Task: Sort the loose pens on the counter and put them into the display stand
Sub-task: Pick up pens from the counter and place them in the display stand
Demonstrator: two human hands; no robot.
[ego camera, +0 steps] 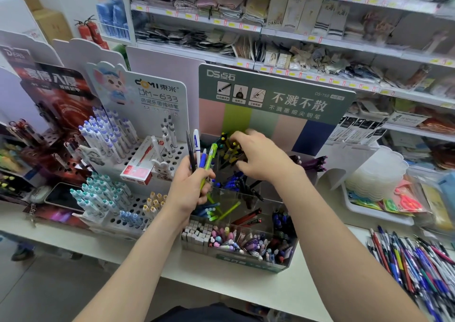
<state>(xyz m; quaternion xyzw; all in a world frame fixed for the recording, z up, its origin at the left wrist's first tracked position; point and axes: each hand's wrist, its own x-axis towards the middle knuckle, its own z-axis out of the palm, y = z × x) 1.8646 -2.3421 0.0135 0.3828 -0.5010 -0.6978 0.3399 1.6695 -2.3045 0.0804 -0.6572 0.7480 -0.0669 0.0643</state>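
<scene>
Loose pens (408,260): a thick, mixed heap lying on the counter (307,284) at far right, well apart from both hands. Most of the sorting looks undone.
Display stand (248,263): a clear, tiered, compartmented box under a green header, directly in front of the person. The compartments already hold grouped pens.
Left hand (189,188): fingers curled round a bundle (200,159) of several pens (black, white, blue, green) held upright and fanned out above the stand's left compartments.
Right hand (263,159): reaching into the upper rear tier, fingers bent down among the yellow-and-black pens (230,149). Whether it pinches a pen cannot be told, because the fingertips are hidden.
Step in hand (judged): placing or tidying one pen in the rear tier while the rest wait in the other hand.
Risk 1: the fanned bundle is loosely gathered, so a slackened grip would drop pens into whichever compartment lies below and mix the colours.
Risk 2: the bent fingers may rake neighbouring pens over the divider when the right hand withdraws.
Risk 3: the right forearm crosses above the front tiers, so a low withdrawal could tip upright pens there.
Risk 4: the heap sits near the counter's front edge, so a careless grab could roll pens to the floor.
</scene>
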